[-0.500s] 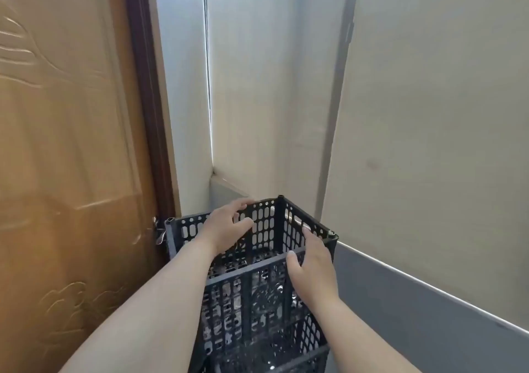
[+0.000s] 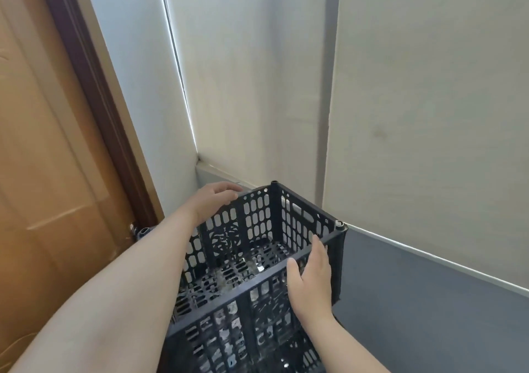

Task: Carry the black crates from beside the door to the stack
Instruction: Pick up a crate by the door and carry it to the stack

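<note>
Black crate (image 2: 259, 218) between both hands (image 2: 213, 200) (image 2: 310, 281)

The black perforated plastic crate (image 2: 257, 223) has walls patterned with rows of rounded oblong slots, one round ornamental cut-out among them, and a slotted floor. Left of the crate is an orange-brown wooden door (image 2: 43, 172) with faint raised relief, edged by a dark brown door frame (image 2: 94, 86). Behind the crate, a plain pale white wall (image 2: 137, 72) meets cream fabric panels (image 2: 429, 100) split by a grey vertical strip (image 2: 327, 100). Right of the crate runs a slate-blue lower wall band (image 2: 429, 301) under a thin light-grey trim line (image 2: 429, 258).
</note>
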Tool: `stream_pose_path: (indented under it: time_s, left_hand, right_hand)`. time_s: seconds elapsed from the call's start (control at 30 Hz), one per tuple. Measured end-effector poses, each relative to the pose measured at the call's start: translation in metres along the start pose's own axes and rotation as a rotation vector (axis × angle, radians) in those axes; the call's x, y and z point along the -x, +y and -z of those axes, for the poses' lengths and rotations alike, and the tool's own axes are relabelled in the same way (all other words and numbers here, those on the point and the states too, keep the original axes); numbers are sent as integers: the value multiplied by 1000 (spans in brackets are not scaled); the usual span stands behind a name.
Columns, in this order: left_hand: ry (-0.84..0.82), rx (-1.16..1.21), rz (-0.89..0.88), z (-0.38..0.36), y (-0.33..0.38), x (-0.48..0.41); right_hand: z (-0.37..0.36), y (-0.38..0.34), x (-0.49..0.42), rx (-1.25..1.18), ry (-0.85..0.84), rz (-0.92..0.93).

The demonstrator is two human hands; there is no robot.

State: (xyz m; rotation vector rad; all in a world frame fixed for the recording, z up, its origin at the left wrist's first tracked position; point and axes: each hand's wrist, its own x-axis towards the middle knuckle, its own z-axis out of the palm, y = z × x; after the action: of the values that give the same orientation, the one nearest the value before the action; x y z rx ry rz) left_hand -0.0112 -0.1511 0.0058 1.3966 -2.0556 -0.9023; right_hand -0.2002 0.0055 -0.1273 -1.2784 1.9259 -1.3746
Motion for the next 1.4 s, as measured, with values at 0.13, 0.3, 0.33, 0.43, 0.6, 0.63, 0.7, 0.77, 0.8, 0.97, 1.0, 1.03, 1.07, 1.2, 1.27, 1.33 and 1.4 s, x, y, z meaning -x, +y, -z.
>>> stream_pose_path:
  time_s: [0.13,0.3,0.33,0.43,0.6,0.63,0.7,0.77,0.8,0.97,1.0,1.03,1.07,1.2,1.27,1.33,1.4]
  left_hand:
    - [-120,48,30,9,-21,-44]
    - [-220,53,2,19,-43,-101]
    - [-240,53,1,21,-48,-112]
    - [-308,32,-1,21,-71,-139]
    - [-399,55,20,27,-117,-175]
    - [-429,75,34,29,-125,-181]
    - [-485,145,93,31,-137,-190]
    - [-490,199,154,27,-142,-196]
    - [-495,192,173,24,-144,-198]
    - [-604,145,296,10,-157,-210]
    - [-596,148,305,10,-157,-212]
    - [-600,148,312,11,-158,-215]
    - [-612,149,322,11,-157,-215]
    - [-617,157,330,12,-152,-214]
    - [-616,141,331,14,-147,-212]
    - [-616,137,325,17,-142,-208]
    - [-618,163,323,22,-140,-207]
  right_hand:
    - [-36,-7,-1,-111,71,-86]
    - [-81,-16,-2,-213,210,-170]
    - [-90,-18,-3,-225,242,-182]
    - [-107,-22,-1,-273,309,-224]
    - [-122,-25,1,-395,370,-268]
    - [-123,-27,1,-445,379,-285]
    - [-124,-30,1,-546,396,-305]
    - [-124,-30,2,-622,411,-306]
    - [-124,-30,2,-648,415,-304]
    - [-130,-26,-1,-712,448,-301]
    - [-131,-25,-3,-723,459,-299]
    - [-133,-24,-3,-742,469,-297]
    - [-134,-23,-4,-764,473,-294]
    - [-135,-22,-5,-804,470,-275]
    - [-135,-23,-7,-805,479,-248]
    - [-133,-21,-11,-802,471,-219]
    - [-126,-20,-15,-781,469,-182]
